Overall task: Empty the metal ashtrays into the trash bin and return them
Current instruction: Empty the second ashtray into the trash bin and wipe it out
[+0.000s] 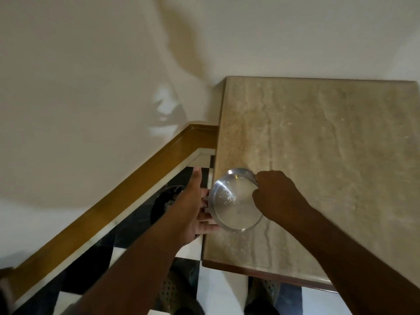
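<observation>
The ashtray (236,201), a round shallow metal dish, sits at the left edge of the stone-topped bench (329,155), near its front corner, with part of its rim jutting out past that edge. Being round, it has no long axis; its hollow faces up and slightly toward the camera, with a few pale specks inside. The right hand (275,194) pinches its right rim, fingers curled over the lip. The left hand (193,208) is spread, thumb raised, palm turned to the dish, fingertips at or just under the left rim beyond the bench edge; whether they touch it I cannot tell.

The rest of the bench top is bare, with open room right and back. Left of the bench lies checkered floor (218,292), bounded by a wooden baseboard (127,189) and a pale wall (91,76). A dark round thing (166,198) lies below the left hand, too hidden to name.
</observation>
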